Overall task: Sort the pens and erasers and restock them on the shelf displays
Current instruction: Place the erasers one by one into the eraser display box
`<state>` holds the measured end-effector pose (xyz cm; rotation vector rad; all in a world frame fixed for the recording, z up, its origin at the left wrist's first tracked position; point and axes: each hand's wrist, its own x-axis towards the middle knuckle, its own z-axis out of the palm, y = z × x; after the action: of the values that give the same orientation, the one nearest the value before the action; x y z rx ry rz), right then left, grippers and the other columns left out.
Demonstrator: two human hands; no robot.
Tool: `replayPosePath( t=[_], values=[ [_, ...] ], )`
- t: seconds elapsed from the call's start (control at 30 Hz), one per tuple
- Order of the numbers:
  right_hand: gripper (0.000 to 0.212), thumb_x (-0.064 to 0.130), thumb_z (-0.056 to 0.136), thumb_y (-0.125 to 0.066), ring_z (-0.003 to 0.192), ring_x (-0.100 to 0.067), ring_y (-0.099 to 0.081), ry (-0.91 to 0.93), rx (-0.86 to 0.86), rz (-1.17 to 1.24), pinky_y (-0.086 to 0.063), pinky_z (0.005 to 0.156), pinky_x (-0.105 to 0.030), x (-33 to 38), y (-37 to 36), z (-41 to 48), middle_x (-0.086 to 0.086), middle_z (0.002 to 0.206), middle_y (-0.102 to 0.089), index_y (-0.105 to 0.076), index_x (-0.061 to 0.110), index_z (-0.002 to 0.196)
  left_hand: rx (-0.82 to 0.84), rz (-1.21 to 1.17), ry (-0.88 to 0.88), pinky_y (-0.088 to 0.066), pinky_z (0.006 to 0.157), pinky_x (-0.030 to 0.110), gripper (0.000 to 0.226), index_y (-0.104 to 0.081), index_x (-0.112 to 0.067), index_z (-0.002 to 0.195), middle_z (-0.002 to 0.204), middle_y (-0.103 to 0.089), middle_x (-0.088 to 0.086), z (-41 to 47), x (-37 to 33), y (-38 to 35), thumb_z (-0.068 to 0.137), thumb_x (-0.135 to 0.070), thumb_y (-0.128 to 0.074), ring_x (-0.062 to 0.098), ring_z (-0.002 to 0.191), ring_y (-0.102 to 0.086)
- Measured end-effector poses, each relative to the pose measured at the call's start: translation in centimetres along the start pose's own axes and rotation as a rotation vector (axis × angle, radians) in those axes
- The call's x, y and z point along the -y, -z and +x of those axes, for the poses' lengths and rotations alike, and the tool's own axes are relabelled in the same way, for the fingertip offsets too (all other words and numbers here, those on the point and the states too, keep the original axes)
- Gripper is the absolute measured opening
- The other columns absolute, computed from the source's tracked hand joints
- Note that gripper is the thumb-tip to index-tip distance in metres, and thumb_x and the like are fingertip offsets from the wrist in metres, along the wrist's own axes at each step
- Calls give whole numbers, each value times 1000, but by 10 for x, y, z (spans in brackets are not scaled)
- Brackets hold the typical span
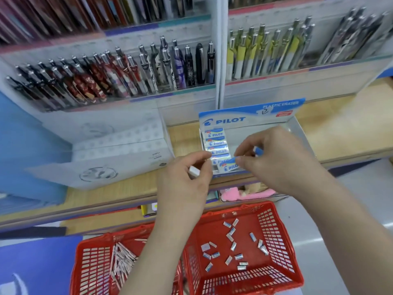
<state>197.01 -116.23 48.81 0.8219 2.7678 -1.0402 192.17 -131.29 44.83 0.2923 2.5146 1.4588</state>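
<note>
A light wood-grain shelf (340, 133) runs across a stationery aisle. At its left end stands a blue panel (25, 145), then a white printed card stand (119, 145). Right of centre sits a blue-and-white Pilot cardboard display box (251, 116), with a column of sleeved erasers (217, 143) along its left side. Behind the shelf, clear tiered racks hold upright dark and red patterned pens (95, 81) on the left and yellow-and-white pens (265, 54) on the right. Below the shelf edge, the left red plastic basket (89, 262) holds a heap of slim wrapped pens (121, 262). The right red plastic basket (282, 252) holds scattered loose erasers (231, 245).

The left hand (182, 177) is at the box's front left corner. Its grip is curled round a plain white eraser block (194, 171), with thumb and forefinger tips together above it. The right hand (276, 158) reaches over the box. Its grip is pinched on a blue-and-white sleeved eraser (230, 165) at the front end of the column. Whether that eraser already rests in the box cannot be told. A blue-ended piece (258, 150) shows under its curled fingers.

The two baskets stand side by side, touching. Inside the box, the floor right of the column lies open, and grey floor stretches to the right of the baskets.
</note>
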Motion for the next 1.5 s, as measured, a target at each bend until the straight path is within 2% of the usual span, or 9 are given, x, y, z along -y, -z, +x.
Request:
replayPosePath(
  t=[0.3, 0.6, 0.73, 0.87, 1.0, 1.1, 1.27, 1.37, 1.5],
  values=[
    [24, 37, 71, -77, 89, -19, -60, -74, 70, -196, -45, 71, -27, 15, -8, 7, 3, 86, -60, -67, 27, 90, -9, -11, 1, -50, 68, 12, 11, -74, -33, 83, 76, -70, -22, -2, -2, 2, 79, -23, -72, -9, 72, -64],
    [14, 33, 84, -62, 69, -12, -62, -49, 160, -74, -47, 57, -25, 4, 2, 8, 6, 73, -71, -71, 24, 77, 4, -51, 37, -51, 66, 15, 14, -73, -35, 76, 75, -69, -26, -11, 0, 6, 79, -21, -72, -7, 70, -64],
    [29, 40, 92, -54, 45, -5, -51, -113, -24, 366, -40, 46, -20, -4, 13, 3, 5, 61, -69, -68, 18, 79, -4, -97, 51, -48, 60, 15, 8, -72, -33, 78, 72, -69, -19, -16, -8, 13, 79, -26, -71, -1, 66, -63],
    [26, 28, 92, -54, 60, -13, -55, -229, 200, 1082, -40, 47, -20, -2, 16, -15, -12, 74, -70, -72, 10, 96, 67, -181, 6, -36, 49, 7, 13, -73, -35, 84, 73, -64, -17, -27, -33, 14, 72, -33, -73, -2, 50, -50],
    [36, 8, 78, -55, 81, -20, -67, -190, 374, 1313, -54, 68, -26, -9, 11, -24, -18, 97, -72, -66, 5, 112, 173, -51, -115, -39, 61, 6, 48, -62, -48, 113, 94, -55, -24, -30, -44, 5, 66, -43, -73, -9, 65, -50],
    [48, -2, 76, -63, 93, -25, -69, -135, 428, 1326, -56, 76, -27, -15, 11, -27, -19, 105, -70, -57, 8, 123, 228, 19, -155, -37, 66, 3, 49, -59, -50, 116, 94, -53, -22, -27, -45, 5, 69, -43, -72, -11, 72, -50],
    [58, 0, 80, -63, 100, -30, -68, -109, 494, 1326, -56, 77, -29, -22, 16, -30, -14, 112, -70, -47, 14, 133, 297, -35, -139, -39, 66, 5, 25, -70, -46, 86, 88, -59, -19, -20, -49, 8, 63, -39, -77, -5, 82, -58],
    [37, 11, 83, -54, 89, -28, -71, -151, 478, 1322, -58, 62, -27, -20, 22, -30, -13, 104, -72, -63, 12, 119, 263, -142, -66, -39, 48, 25, 33, -71, -27, 74, 61, -61, -6, -16, -50, 9, 56, -55, -69, 9, 51, -51],
    [28, 31, 69, -68, 62, -11, -57, -37, 269, 1010, -45, 50, -17, -21, 24, -28, -1, 79, -68, -74, 20, 94, 125, -124, -15, -41, 50, 31, 34, -70, -24, 73, 64, -63, 9, -13, -53, 5, 66, -57, -64, 25, 54, -52]
  ],
)
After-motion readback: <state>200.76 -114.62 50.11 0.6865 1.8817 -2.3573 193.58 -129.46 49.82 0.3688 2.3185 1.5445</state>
